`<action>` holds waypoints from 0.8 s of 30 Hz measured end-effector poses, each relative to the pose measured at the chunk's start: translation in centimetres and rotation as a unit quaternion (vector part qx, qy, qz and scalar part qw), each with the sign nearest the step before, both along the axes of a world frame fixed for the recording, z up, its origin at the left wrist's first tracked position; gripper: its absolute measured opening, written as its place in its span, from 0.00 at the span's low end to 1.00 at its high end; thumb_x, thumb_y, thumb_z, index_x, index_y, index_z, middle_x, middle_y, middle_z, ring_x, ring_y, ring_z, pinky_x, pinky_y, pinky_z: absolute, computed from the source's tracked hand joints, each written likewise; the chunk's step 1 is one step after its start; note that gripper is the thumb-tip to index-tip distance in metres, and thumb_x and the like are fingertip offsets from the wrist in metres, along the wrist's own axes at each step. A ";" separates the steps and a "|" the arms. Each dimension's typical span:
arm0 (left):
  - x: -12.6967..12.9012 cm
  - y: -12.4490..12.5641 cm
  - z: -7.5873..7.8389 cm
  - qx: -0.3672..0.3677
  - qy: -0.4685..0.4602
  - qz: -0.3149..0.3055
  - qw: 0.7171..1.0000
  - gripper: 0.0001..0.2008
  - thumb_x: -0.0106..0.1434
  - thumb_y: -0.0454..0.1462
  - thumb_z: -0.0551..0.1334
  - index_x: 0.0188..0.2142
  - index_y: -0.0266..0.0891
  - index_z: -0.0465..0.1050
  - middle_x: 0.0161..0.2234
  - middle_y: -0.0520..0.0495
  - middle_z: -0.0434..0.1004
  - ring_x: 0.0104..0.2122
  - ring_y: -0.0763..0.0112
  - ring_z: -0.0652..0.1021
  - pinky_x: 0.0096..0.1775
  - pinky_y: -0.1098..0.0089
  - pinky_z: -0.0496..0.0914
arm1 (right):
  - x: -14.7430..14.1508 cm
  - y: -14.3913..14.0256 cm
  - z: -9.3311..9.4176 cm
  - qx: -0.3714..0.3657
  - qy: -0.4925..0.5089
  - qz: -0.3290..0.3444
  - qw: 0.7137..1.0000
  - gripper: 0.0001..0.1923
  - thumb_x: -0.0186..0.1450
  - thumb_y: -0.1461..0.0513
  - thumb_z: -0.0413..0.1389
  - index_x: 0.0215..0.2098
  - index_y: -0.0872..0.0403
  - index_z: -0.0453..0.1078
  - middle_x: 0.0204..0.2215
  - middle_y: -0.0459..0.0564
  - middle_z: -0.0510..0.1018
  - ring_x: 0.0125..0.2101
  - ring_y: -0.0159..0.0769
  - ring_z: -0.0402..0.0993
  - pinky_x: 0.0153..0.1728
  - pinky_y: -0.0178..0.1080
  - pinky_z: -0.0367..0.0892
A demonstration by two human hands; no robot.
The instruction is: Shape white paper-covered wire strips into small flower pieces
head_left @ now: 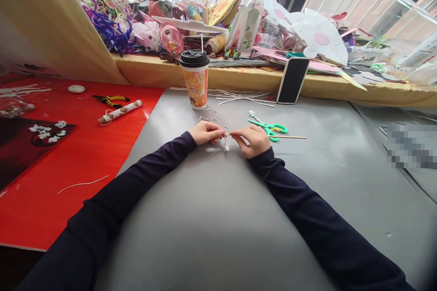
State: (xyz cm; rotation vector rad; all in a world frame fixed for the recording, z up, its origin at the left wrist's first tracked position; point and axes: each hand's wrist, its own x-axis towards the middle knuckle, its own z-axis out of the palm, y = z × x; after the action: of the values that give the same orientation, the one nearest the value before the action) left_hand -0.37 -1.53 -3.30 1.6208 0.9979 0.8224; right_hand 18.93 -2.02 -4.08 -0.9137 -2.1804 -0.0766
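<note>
Over the grey tabletop (211, 200) my two hands almost meet. My left hand (206, 133) pinches a thin white cord (226, 141), whose frayed, tassel-like end hangs just below the fingertips. My right hand (253, 140) is closed on a slim wooden stick (290, 137) that points right; its left tip touches or nearly touches the cord at my left fingers. Green-handled scissors (268, 126) lie just behind my right hand, with a small white flower-like piece (251, 113) by them. Behind my left hand are loose curled cord bits (209, 115).
A lidded paper cup (195, 82) with a straw stands behind my left hand, a phone (292, 81) leans at the back right. White strands (244, 97) lie between them. Pliers (111, 100) and a cord-wrapped roll (120, 112) rest on the red surface (112, 154). Craft materials crowd the windowsill (153, 71).
</note>
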 end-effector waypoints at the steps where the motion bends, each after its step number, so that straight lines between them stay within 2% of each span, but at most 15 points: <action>1: 0.0 0.0 0.0 0.000 0.005 -0.001 1.000 0.17 0.51 0.46 0.58 0.28 0.30 0.72 0.20 0.50 0.67 0.19 0.80 0.67 0.24 0.75 0.64 | 0.0 -0.1 0.1 0.004 -0.008 -0.004 1.000 0.10 0.60 0.60 0.49 0.32 0.50 0.72 0.28 0.45 0.77 0.27 0.33 0.64 0.34 0.38 0.57; 8: -0.1 -0.2 0.2 0.005 0.033 -0.031 0.999 0.18 0.53 0.46 0.57 0.28 0.30 0.72 0.19 0.51 0.66 0.19 0.81 0.66 0.24 0.77 0.63 | 0.1 -0.4 0.3 0.024 -0.040 -0.012 0.999 0.10 0.61 0.59 0.48 0.33 0.50 0.71 0.28 0.45 0.76 0.28 0.34 0.64 0.36 0.38 0.55; 24: 0.0 -0.3 -0.1 0.037 0.066 -0.028 0.997 0.16 0.54 0.45 0.55 0.26 0.31 0.70 0.21 0.50 0.67 0.19 0.81 0.65 0.23 0.77 0.62 | 0.1 -0.2 0.1 0.035 -0.049 -0.003 0.998 0.10 0.61 0.59 0.48 0.33 0.49 0.71 0.26 0.44 0.76 0.28 0.33 0.63 0.36 0.38 0.54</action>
State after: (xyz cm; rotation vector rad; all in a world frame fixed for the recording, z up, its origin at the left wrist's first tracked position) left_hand -0.32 -1.83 -3.37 1.7776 1.0188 0.7305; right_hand 19.05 -2.19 -4.03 -0.8933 -2.2507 -0.2043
